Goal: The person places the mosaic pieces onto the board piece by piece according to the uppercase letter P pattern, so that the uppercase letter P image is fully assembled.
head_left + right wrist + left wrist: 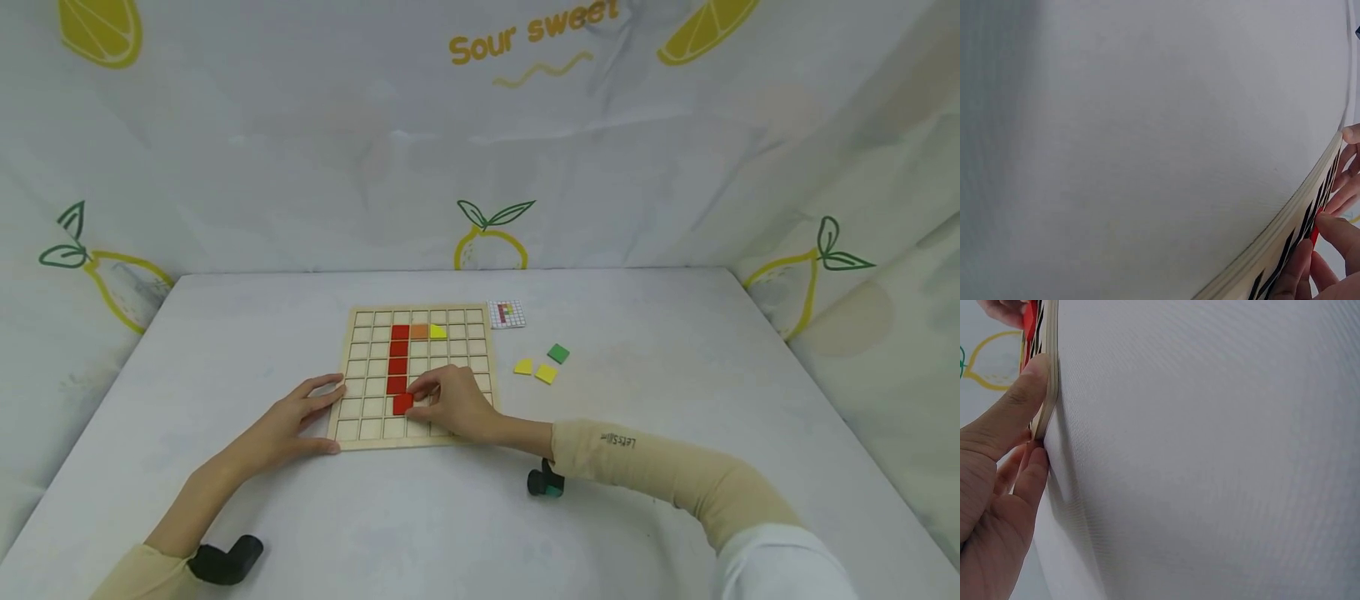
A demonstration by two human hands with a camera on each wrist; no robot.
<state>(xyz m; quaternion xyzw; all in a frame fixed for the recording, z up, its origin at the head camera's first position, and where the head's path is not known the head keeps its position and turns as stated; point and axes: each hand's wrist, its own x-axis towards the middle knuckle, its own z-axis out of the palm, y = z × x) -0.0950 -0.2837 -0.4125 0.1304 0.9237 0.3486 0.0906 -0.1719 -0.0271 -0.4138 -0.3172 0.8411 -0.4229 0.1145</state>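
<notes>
A wooden grid board (366, 444) lies flat on the table, with red square tiles (397, 367) in a column, then an orange tile (419, 332) and a yellow tile (437, 332) beside the top one. My right hand (457, 406) pinches a red square tile (402, 404) between thumb and fingers, at the column's lower end; it sits slightly askew there. In the right wrist view, the tile's red edge shows between the fingertips. My left hand (288, 425) rests against the board's left edge and near corner, fingers loosely extended, thumb (1030, 378) touching the rim.
Right of the board lie two yellow tiles (546, 373) and a green tile (558, 353). A small pattern card (507, 314) lies by the board's far right corner. A lemon-printed cloth (337, 167) hangs behind the white table (420, 533). Black wrist devices (227, 560) sit at both wrists.
</notes>
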